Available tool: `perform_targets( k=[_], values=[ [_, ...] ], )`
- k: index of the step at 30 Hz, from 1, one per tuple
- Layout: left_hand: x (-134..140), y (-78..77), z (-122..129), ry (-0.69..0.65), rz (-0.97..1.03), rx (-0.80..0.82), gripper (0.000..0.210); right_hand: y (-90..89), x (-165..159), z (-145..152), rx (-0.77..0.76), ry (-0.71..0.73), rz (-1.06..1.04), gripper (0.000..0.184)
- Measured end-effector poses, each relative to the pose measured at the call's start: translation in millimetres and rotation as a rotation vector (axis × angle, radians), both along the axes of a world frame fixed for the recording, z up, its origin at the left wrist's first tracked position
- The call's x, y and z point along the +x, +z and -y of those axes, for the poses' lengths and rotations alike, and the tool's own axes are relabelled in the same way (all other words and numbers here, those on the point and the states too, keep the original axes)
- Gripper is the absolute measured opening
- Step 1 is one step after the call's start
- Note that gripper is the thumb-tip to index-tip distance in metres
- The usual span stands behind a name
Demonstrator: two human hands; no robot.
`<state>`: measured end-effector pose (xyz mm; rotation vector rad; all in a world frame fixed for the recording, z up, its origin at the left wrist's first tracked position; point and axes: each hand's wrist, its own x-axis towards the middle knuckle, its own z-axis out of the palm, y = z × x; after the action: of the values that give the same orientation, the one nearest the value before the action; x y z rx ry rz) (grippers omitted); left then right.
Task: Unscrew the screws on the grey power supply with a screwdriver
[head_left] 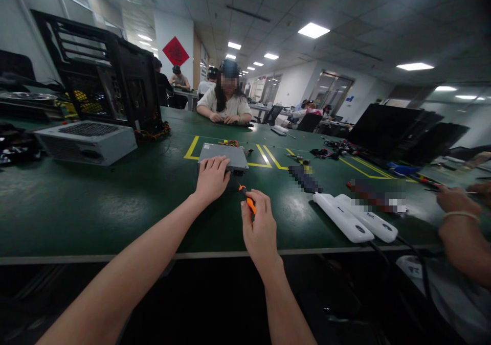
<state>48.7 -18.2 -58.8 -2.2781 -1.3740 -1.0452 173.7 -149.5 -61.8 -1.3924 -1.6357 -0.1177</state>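
Steadying grey metal drive box [223, 157] at frame centre, our left hand [210, 179] pressed flat, fingers together; our right hand [260, 227] clamped on orange screwdriver [247, 199], tip toward box's near edge, on green table [115, 202].

Single head-worn view, looking forward and slightly down across the green surface [115, 207], close over own forearms, wide-angle, room beyond visible.

Left hand [211, 178] presses grey drive [224, 157]; right hand [260, 224] grips orange screwdriver [247, 199].
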Motion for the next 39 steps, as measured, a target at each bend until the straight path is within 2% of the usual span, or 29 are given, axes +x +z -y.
perform_targets(
  k=[4,9,15,19,21,26,32,39],
  values=[
    [0,-0.2,0,0.006,-0.005,0.007,0.035,-0.7,-3,-1,0.030,0.082,0.062,0.025],
    [0,-0.9,-1,0.010,-0.005,0.008,0.035,-0.8,-1,-3,-0.021,-0.015,-0.008,0.029],
    [2,-0.6,-1,0.017,-0.015,0.016,0.035,0.5,-4,2,-0.012,0.101,0.053,0.028],
    [1,0.3,0,0.020,-0.016,0.014,0.035,-4.3,-4,-2,-0.049,0.010,-0.036,0.028],
    [1,0.4,0,0.022,-0.014,0.010,0.035,-6.8,-4,-3,-0.031,0.010,-0.080,0.027],
    [2,-0.1,-1,0.020,-0.011,0.006,0.035,-12.1,-6,-5,0.060,0.133,-0.062,0.026],
    [2,-0.7,-2,0.023,-0.014,0.022,0.034,-15.6,-4,-9,0.050,0.017,-0.178,0.022],
    [2,-1.3,-2,0.015,0.000,0.009,0.034,-13.0,-5,-11,0.186,0.056,0.016,0.025]
  ],
)
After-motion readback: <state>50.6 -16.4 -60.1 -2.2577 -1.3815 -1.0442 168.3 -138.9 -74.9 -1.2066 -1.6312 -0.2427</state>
